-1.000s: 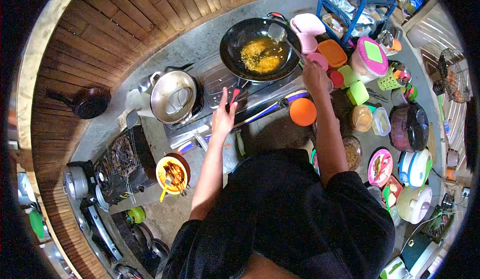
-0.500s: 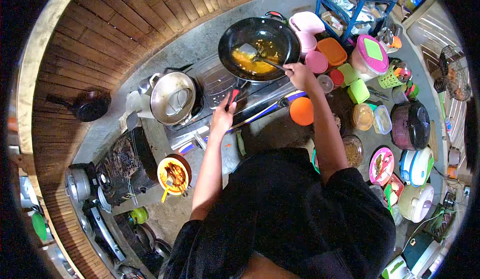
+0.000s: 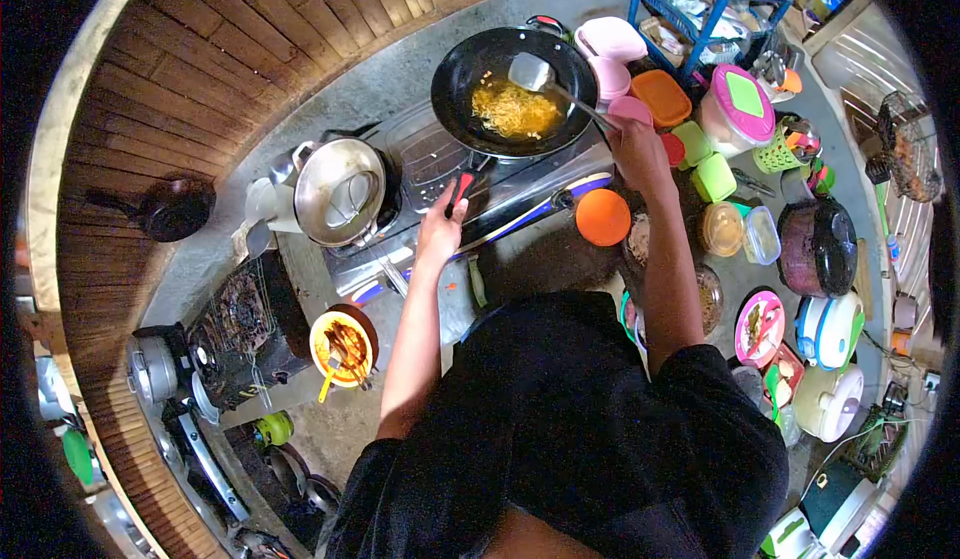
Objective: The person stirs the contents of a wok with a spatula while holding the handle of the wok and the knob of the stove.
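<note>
My left hand (image 3: pixel 441 229) is closed around the red and black handle of a black wok (image 3: pixel 458 109), which sits on a gas stove (image 3: pixel 418 164). In the wok lies a shallow pool of yellow oil with small chopped pieces (image 3: pixel 512 109) in it. My right hand (image 3: pixel 640 154) grips the long handle of a metal spatula (image 3: pixel 531 72). The spatula's blade is above the far right side of the pool, near the wok's inner wall.
Left of the wok, a silver pan (image 3: pixel 340 194) stands on the stove. An orange bowl with red sauce (image 3: pixel 343 349) is at the lower left. Several plastic containers (image 3: pixel 660 98) crowd the right side, with an orange lid (image 3: pixel 603 218) near my right forearm. A blue rack (image 3: pixel 710 19) stands behind.
The spatula has moved from the left of the wok to its far right side, and my right hand has drawn back rightward. The chopped pieces are gathered nearer the middle. My left hand keeps its hold.
</note>
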`<state>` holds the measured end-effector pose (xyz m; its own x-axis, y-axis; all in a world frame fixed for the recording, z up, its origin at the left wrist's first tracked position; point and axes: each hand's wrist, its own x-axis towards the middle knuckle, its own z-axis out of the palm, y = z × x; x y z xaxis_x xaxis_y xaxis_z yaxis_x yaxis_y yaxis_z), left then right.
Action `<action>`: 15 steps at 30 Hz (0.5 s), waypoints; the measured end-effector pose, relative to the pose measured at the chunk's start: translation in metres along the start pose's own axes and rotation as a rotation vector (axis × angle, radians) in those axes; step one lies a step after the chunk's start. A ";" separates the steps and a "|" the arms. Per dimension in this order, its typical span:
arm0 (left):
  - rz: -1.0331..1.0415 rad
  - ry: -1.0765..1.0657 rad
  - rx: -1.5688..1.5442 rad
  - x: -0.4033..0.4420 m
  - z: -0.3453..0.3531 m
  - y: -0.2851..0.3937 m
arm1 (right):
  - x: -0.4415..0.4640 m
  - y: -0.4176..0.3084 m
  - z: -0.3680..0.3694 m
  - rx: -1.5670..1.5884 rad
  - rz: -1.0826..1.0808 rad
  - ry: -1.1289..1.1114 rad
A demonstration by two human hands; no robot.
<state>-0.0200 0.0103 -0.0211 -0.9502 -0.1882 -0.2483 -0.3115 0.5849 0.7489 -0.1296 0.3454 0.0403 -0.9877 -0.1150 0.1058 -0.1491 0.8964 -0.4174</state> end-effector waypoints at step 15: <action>0.018 -0.001 0.032 -0.001 -0.002 0.003 | -0.007 0.021 -0.014 -0.146 -0.108 -0.130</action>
<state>-0.0195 0.0108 -0.0174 -0.9556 -0.1768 -0.2358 -0.2943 0.6132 0.7331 -0.1248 0.3708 0.0439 -0.9656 -0.2593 0.0217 -0.2551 0.9272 -0.2742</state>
